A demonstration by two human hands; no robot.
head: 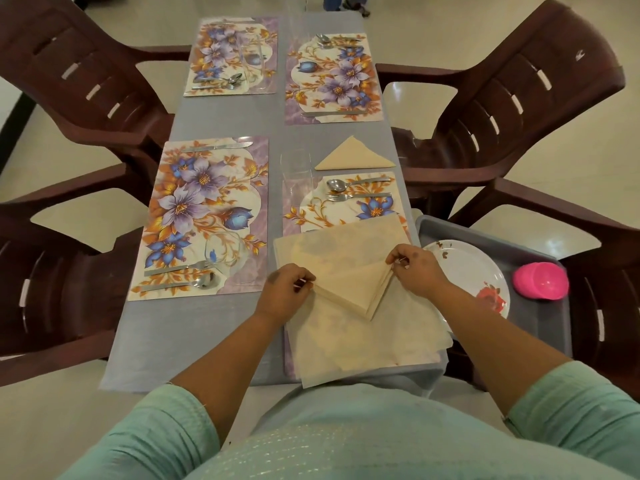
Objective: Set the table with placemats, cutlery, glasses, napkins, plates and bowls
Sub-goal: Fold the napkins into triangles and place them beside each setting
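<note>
The beige napkin (353, 289) is pinched at opposite corners by the left hand (282, 294) and right hand (417, 270) — both grips clamped on it — apparently so its triangular fold is kept taut over the napkin stack (363, 341).

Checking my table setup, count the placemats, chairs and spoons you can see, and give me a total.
Placemats: 4
Chairs: 4
Spoons: 4
Total: 12
</note>
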